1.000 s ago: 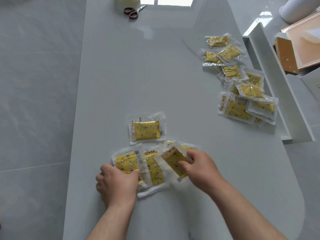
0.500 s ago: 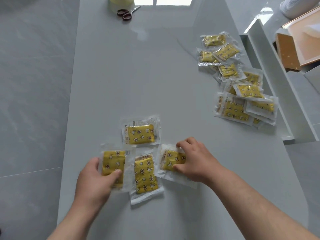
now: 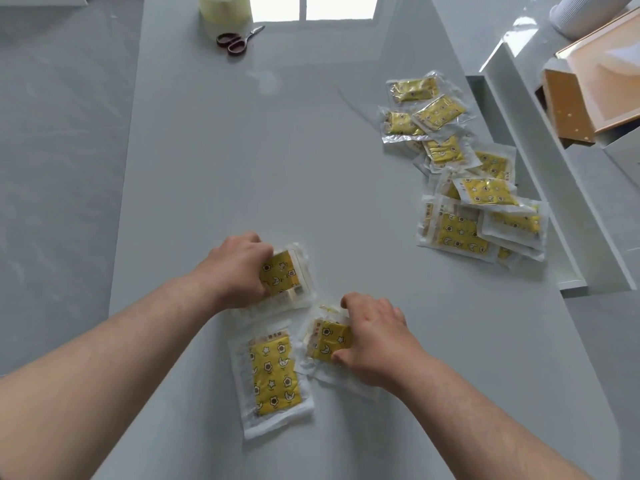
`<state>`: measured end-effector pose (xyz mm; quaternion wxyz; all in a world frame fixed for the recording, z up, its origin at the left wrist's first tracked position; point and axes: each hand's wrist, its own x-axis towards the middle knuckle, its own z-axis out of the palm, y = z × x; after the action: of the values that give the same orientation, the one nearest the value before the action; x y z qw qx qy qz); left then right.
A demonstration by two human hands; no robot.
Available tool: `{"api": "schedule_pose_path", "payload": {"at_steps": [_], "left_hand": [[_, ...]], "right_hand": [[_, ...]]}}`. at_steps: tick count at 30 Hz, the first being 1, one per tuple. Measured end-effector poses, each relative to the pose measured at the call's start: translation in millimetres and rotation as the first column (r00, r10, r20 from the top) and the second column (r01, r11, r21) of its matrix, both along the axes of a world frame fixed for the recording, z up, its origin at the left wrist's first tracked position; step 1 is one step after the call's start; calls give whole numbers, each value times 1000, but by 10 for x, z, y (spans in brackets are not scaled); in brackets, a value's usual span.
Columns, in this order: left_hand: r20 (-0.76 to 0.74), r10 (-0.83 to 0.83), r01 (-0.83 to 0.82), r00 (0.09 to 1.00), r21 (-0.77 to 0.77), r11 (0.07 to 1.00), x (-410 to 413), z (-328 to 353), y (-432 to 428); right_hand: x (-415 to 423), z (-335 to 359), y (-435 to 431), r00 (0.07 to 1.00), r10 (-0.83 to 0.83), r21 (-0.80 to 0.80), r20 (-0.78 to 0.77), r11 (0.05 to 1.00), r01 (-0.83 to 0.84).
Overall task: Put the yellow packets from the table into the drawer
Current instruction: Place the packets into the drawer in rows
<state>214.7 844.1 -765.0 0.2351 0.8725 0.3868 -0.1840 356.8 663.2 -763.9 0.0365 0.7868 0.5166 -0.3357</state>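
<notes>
Yellow packets in clear wrappers lie on the grey table (image 3: 221, 161). My left hand (image 3: 239, 271) is closed on a packet (image 3: 285, 275) in the middle of the near group; there may be more than one under it. My right hand (image 3: 372, 337) grips another packet (image 3: 325, 342) just to the right and nearer to me. A third packet (image 3: 273, 375) lies flat and untouched between my forearms. A heap of several packets (image 3: 464, 188) sits at the table's right edge. Beyond that edge an open drawer (image 3: 609, 88) with a pale wooden inside shows at upper right.
Red-handled scissors (image 3: 235, 41) and a pale yellow roll (image 3: 223, 10) stand at the far end of the table. A white ledge (image 3: 540, 188) runs along the right side by the heap. A white ribbed cylinder (image 3: 581, 12) stands at top right.
My left hand has moved up from the lower-left packet onto the packet farther from me. The right hand has stayed on its packet. The view has shifted closer to the table.
</notes>
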Motion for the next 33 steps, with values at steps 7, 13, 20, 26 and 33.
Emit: {"api": "schedule_pose_path", "payload": {"at_steps": [7, 13, 20, 26, 33], "left_hand": [[-33, 7, -5, 999, 55, 998, 61, 17, -156], [-113, 86, -83, 990, 30, 996, 88, 10, -148], [-98, 115, -119, 989, -38, 992, 68, 59, -152], [45, 380, -355, 924, -271, 895, -78, 107, -109], [112, 833, -499, 542, -754, 427, -361, 675, -179]], "right_hand": [[-79, 34, 4, 991, -127, -8, -52, 992, 126], [-114, 8, -85, 949, -300, -19, -96, 954, 299], [-45, -11, -162, 859, -470, -24, -201, 880, 475], [-22, -6, -202, 716, -595, -51, -364, 781, 623], [-10, 499, -58, 309, -722, -158, -619, 499, 852]]}}
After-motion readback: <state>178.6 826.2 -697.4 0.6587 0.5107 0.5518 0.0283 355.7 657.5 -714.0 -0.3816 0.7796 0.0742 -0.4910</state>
